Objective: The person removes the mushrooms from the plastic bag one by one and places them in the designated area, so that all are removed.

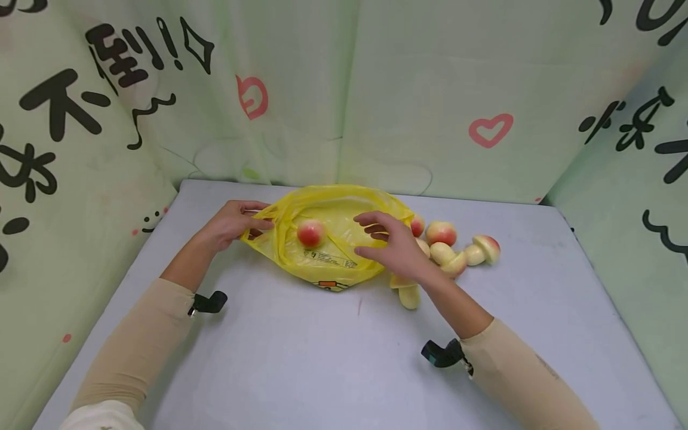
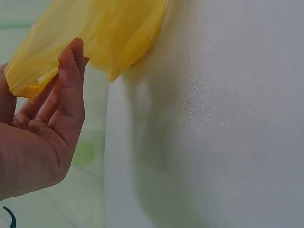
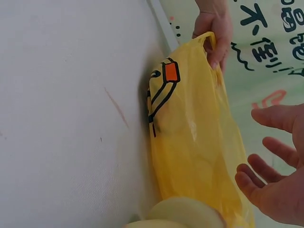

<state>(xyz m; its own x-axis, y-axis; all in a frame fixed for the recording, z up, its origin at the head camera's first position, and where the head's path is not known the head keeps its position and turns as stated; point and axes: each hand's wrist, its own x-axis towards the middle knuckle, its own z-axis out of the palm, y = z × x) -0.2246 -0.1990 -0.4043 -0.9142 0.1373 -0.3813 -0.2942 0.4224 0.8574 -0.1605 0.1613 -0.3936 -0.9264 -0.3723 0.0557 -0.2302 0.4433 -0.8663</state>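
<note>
A thin yellow plastic bag [image 1: 344, 272] lies spread with its mouth facing up. My left hand [image 1: 232, 224] grips its left edge by the handle; in the left wrist view, fingers and thumb [image 2: 5, 107] hold the yellow film. Inside the bag, left of its middle, sits a round red-and-cream cap [image 1: 311, 233], like those of the mushrooms outside. Over the bag's right side hovers my right hand [image 1: 395, 246], its fingers apart and loosely bent, with nothing in them. Several mushroom-shaped pieces with red-and-cream caps and pale stems, such as one mushroom [image 1: 486, 249], are grouped beside the bag's right edge.
The pale table [image 1: 301, 358] has curtains [image 1: 387, 119] with black lettering and pink hearts around its back and sides. One mushroom's pale stem [image 1: 409, 297] points toward the front, below my right wrist. A small black camera [image 1: 442, 353] is strapped at the right sleeve.
</note>
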